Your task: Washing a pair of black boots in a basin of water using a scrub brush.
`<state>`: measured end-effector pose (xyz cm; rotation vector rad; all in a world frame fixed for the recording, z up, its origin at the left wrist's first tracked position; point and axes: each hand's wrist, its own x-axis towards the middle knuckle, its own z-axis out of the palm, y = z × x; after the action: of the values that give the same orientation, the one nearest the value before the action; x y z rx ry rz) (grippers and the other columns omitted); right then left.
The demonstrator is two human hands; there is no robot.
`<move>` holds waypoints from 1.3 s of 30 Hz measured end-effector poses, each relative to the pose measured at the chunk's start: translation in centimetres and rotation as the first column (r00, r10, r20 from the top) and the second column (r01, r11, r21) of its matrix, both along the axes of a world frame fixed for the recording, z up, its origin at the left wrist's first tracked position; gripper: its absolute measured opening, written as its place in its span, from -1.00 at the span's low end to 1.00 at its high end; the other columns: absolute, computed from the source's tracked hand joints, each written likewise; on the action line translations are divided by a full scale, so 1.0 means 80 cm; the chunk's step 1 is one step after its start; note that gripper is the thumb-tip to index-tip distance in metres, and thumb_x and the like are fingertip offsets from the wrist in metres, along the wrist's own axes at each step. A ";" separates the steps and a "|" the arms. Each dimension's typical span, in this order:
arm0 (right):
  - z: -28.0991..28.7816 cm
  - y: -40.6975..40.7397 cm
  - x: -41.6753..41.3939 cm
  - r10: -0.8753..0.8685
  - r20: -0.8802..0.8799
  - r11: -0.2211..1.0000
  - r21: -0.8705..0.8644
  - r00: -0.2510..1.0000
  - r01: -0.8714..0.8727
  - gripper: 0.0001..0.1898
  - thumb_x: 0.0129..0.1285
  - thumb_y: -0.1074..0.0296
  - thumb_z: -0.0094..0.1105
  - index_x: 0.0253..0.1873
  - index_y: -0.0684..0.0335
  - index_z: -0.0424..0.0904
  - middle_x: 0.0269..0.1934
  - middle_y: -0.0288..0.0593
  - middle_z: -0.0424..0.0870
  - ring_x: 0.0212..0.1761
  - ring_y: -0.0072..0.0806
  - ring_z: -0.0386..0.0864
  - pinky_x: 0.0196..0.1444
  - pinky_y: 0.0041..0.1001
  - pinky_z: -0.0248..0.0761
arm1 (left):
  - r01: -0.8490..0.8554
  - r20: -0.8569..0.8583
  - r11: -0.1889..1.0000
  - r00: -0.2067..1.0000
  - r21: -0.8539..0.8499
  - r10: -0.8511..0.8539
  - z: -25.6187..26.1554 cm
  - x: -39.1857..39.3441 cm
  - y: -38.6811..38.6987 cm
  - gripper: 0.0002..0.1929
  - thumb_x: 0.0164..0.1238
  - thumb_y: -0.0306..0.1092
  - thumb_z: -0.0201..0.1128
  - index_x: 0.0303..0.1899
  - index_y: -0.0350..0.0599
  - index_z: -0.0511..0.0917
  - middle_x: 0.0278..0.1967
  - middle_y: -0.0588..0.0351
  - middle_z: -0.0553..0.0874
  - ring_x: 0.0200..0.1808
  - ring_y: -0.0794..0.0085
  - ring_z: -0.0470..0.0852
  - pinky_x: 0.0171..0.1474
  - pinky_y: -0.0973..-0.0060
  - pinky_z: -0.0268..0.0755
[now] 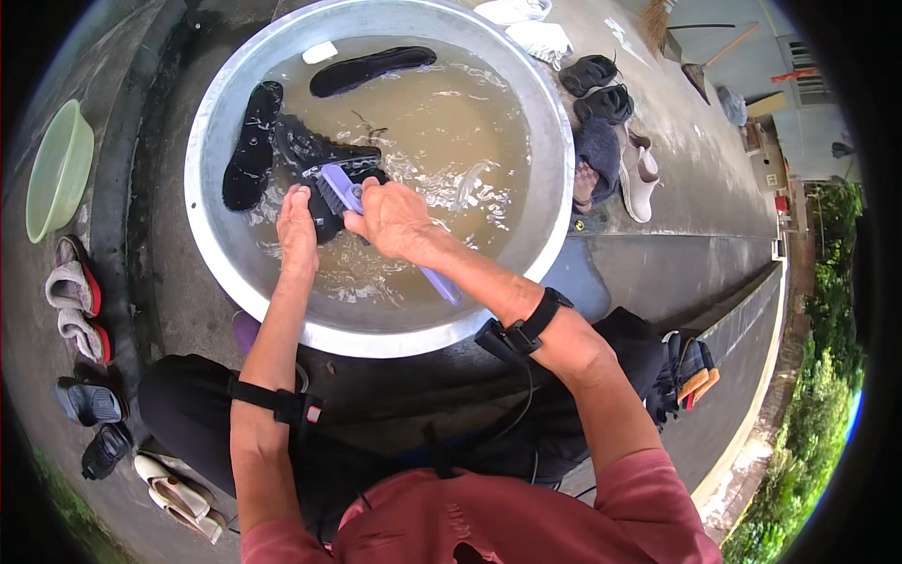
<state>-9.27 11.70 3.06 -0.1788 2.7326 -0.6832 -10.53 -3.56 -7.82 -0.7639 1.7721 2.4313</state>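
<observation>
A large metal basin of murky water stands before me. In its left half my right hand grips a purple scrubbing brush, its dark bristles against a wet black shoe. The brush's long handle slants down to the right, below my wrist. Along the shoe's left side lies my left hand, holding it; the thumb is hidden. Just beyond sits another dark, wet shoe piece, partly under water. Two black insoles float nearby, one insole at the left wall and one insole farther back. A white bar, perhaps soap, rests by the far wall.
Right of the basin stand white shoes, black shoes, a grey slipper and pale shoes. A blue stool-like piece touches the basin's right side. Leftward are a green plastic tub and several slippers.
</observation>
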 end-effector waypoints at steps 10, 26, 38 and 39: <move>-0.005 -0.035 -0.035 0.052 -0.057 0.998 -0.017 0.997 -0.053 -0.56 0.11 0.09 0.23 -0.15 0.44 0.46 -0.36 0.16 0.63 -0.24 -0.03 0.63 -0.19 -0.19 0.48 | 0.052 -0.003 0.999 0.999 -0.014 -0.052 -0.001 0.004 0.003 -0.51 0.29 -0.11 0.09 0.15 -0.22 0.39 -0.07 0.09 0.56 -0.06 0.43 0.52 0.01 0.50 0.37; -0.057 0.112 -0.028 0.300 0.253 0.824 0.418 0.920 -0.383 -0.75 0.19 0.24 0.12 -0.05 0.12 0.57 -0.21 -0.02 0.65 -0.08 -0.14 0.61 -0.05 -0.26 0.47 | 0.055 0.212 0.831 0.956 0.554 -0.204 0.027 -0.007 0.000 -0.52 0.38 -0.03 -0.18 0.03 -0.26 0.42 -0.10 -0.18 0.58 -0.15 0.02 0.57 -0.15 0.08 0.47; -0.074 0.048 -0.043 -0.494 0.032 0.828 -0.288 0.869 0.481 -0.72 0.11 0.20 0.17 -0.29 0.36 0.57 -0.36 0.15 0.64 -0.24 0.00 0.62 -0.21 -0.20 0.46 | 0.234 0.209 0.699 0.848 0.676 -0.486 0.029 -0.002 0.004 -0.45 0.40 0.00 -0.30 0.11 -0.27 0.40 -0.01 -0.19 0.57 -0.04 -0.06 0.56 -0.03 -0.03 0.47; -0.077 0.046 -0.036 -0.505 -0.068 0.826 -0.327 0.861 0.459 -0.70 0.08 0.20 0.23 -0.32 0.40 0.56 -0.39 0.14 0.64 -0.28 0.02 0.63 -0.22 -0.20 0.47 | 0.174 0.247 0.765 0.882 0.620 -0.401 0.031 -0.001 0.006 -0.44 0.40 0.05 -0.28 0.12 -0.21 0.40 0.00 -0.13 0.57 -0.02 0.02 0.56 -0.02 -0.05 0.46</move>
<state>-12.16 15.36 -3.13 0.4372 2.8185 -1.2744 -10.64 -3.06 -5.38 -0.7289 0.8453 2.2243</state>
